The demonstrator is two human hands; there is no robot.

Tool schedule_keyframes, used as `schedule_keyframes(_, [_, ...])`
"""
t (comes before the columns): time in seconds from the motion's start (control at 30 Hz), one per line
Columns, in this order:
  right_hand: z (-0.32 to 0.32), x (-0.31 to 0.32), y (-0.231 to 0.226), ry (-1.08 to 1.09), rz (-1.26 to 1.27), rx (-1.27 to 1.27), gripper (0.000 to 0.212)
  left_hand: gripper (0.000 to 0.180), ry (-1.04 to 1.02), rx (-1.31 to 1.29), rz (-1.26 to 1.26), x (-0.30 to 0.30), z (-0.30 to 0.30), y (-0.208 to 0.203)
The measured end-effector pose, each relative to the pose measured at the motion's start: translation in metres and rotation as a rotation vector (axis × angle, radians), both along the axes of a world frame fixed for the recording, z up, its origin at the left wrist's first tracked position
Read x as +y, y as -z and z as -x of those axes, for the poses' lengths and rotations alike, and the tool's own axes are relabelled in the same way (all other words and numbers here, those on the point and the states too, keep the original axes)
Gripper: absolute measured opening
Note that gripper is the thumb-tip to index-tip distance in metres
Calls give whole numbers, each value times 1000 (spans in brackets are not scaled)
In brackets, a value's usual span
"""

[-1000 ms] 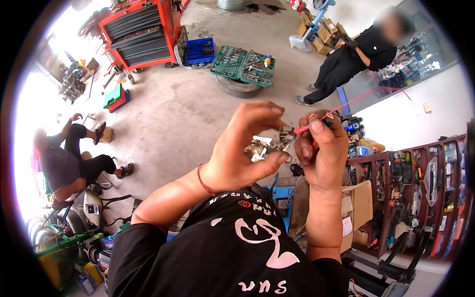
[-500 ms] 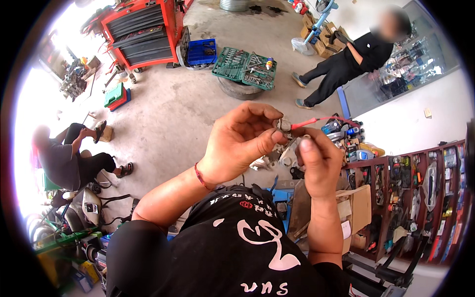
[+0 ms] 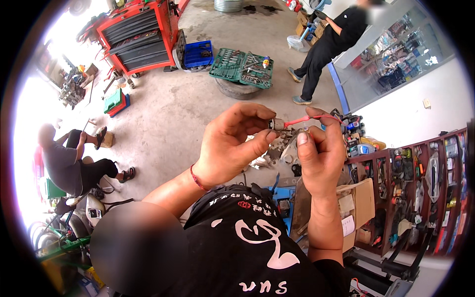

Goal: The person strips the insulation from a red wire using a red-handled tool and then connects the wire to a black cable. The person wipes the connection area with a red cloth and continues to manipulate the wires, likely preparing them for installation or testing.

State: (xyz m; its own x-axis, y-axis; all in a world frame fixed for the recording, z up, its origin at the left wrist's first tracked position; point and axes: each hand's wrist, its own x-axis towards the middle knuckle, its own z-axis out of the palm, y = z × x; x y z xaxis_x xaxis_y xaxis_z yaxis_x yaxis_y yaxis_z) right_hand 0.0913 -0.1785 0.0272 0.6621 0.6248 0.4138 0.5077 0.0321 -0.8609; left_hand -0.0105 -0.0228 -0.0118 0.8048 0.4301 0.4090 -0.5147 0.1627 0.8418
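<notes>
Raised in front of my chest, my left hand (image 3: 232, 136) pinches a small silvery cylindrical fitting (image 3: 276, 124) between thumb and fingertips. From the fitting's right end runs a red sleeve (image 3: 296, 121), which continues as a thin red wire (image 3: 329, 117) to the right. My right hand (image 3: 321, 158) is close beside it, thumb and curled fingers pressed together; what they hold, if anything, is hidden. Its index finger is raised against or just beside the red wire. Below the fingertips, greyish metal parts (image 3: 288, 156) show, partly covered by my hands.
An open green socket set (image 3: 242, 68) rests on a tire (image 3: 237, 90) ahead. A red tool cabinet (image 3: 136, 37) and blue tray (image 3: 198, 54) are farther left. One person (image 3: 324, 44) stands ahead right; another (image 3: 69, 156) sits at left. A cardboard box (image 3: 363, 200) and shelves (image 3: 420, 188) are at right.
My right index finger has lifted toward the red wire. The fitting has shifted slightly left with my left hand. The standing person appears farther left.
</notes>
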Motion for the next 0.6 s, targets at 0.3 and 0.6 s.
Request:
schedule_keyframes(0.3, [2,-1,3,24,-74,137,41,32,9,-40,-4,-4,0,3])
schedule_keyframes(0.6, [-6,-11,13,-79,-70,126,36,28,322,115,418,1,3,-7])
